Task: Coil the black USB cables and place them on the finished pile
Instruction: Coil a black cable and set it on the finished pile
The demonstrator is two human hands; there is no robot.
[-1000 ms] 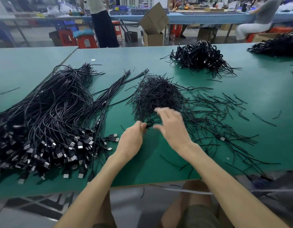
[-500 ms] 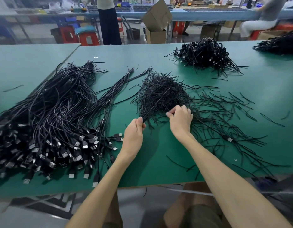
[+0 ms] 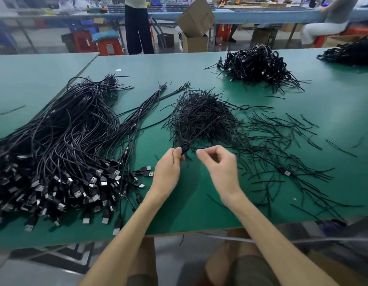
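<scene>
In the head view, the right hand is no longer down on the ties. It is now lifted up and back, near the left hand but not touching it. Its fingers are curled, with the thumb and first finger making a ring. It is too blurry to tell if a tie is pinched in there. The left hand has not let go. It pinches the little coil between thumb and fingers, just above the table, at the near edge of the ties. This likely means the coil is wound and the next job is to tie it. The coil is small, black and tight, with one thin tail sticking out up and to the right. The big heap of loose cables lies to the left with its plugs facing the person. The far pile, well apart at the back right, looks like the finished one.
</scene>
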